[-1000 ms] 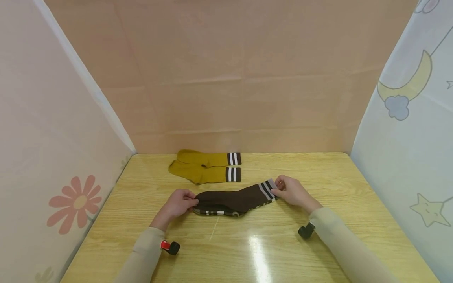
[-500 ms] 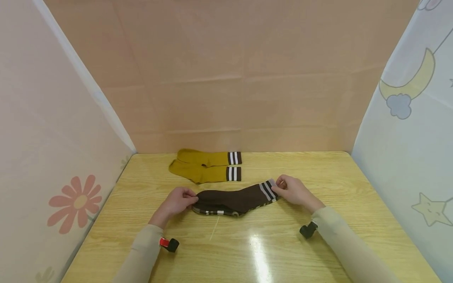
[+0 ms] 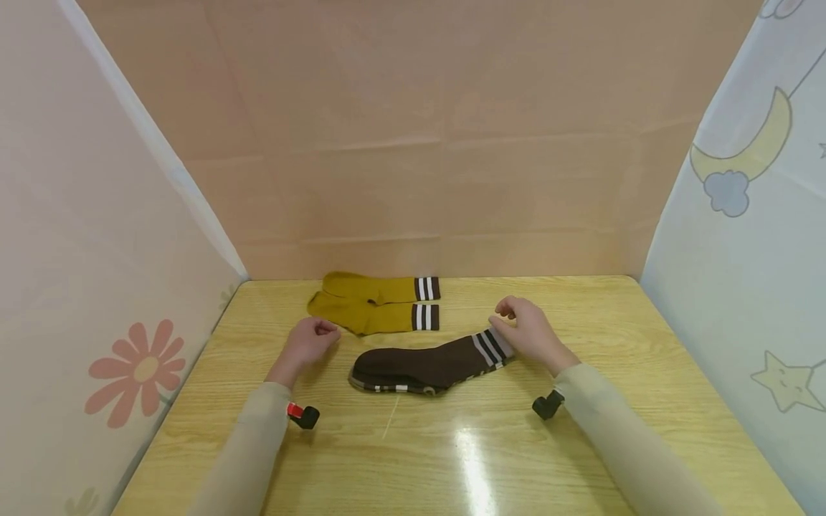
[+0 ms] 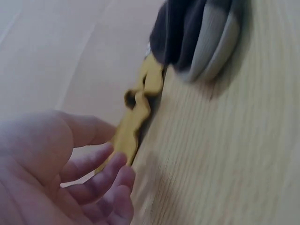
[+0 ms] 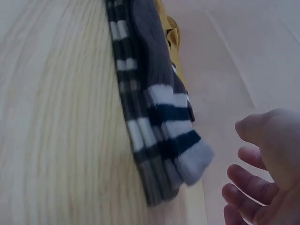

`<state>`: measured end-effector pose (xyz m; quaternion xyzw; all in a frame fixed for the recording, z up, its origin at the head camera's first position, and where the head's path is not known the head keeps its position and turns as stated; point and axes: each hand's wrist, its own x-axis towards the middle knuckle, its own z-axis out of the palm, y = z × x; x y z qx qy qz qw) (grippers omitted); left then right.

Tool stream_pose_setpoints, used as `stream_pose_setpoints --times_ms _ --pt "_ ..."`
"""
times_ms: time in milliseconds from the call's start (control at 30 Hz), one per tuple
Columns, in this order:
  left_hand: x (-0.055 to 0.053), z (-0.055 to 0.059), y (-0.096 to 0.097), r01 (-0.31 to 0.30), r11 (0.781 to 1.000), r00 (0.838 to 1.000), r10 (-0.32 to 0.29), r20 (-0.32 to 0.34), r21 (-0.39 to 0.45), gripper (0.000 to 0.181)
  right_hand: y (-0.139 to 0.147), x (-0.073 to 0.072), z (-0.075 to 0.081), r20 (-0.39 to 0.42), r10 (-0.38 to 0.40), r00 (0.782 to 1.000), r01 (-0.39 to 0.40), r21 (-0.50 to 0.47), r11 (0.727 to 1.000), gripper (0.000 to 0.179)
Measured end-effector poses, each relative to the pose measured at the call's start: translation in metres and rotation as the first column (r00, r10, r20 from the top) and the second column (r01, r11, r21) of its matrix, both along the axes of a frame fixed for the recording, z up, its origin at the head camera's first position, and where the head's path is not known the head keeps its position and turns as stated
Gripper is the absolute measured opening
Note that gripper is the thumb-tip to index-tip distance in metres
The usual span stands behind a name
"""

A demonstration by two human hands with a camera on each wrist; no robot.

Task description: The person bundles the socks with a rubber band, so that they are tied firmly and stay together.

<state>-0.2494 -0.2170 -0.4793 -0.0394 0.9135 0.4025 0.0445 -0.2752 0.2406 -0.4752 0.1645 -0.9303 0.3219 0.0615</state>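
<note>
Two mustard socks [image 3: 390, 318] at table [image 3: 594, 308] back; one stack of dark socks [image 3: 413, 364] (layers hard to count) in front. Left hand [image 3: 308, 341] near mustard toes, right hand [image 3: 532, 334] just beside stack's cuffs; fingers loosely bent, holding nothing.

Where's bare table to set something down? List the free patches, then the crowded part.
Free: the table in front of the dark socks, between the sleeves; also its right side, between the right hand and the moon-print wall. Crowded: where the mustard socks, the dark socks and the left hand are close together, left of centre toward the back.
</note>
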Motion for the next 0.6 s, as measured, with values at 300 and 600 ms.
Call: stream_pose_setpoints --times_ms 300,600 --pt "-0.024 -0.007 -0.014 -0.137 0.99 0.99 0.136 -0.038 -0.034 0.042 -0.03 -0.01 0.004 0.006 0.08 0.997 -0.08 0.004 0.997 0.027" --pt "-0.036 -0.01 -0.023 -0.22 0.975 0.975 0.22 0.02 0.03 0.065 -0.056 -0.02 0.007 0.045 0.135 0.99 -0.135 -0.014 0.991 0.03"
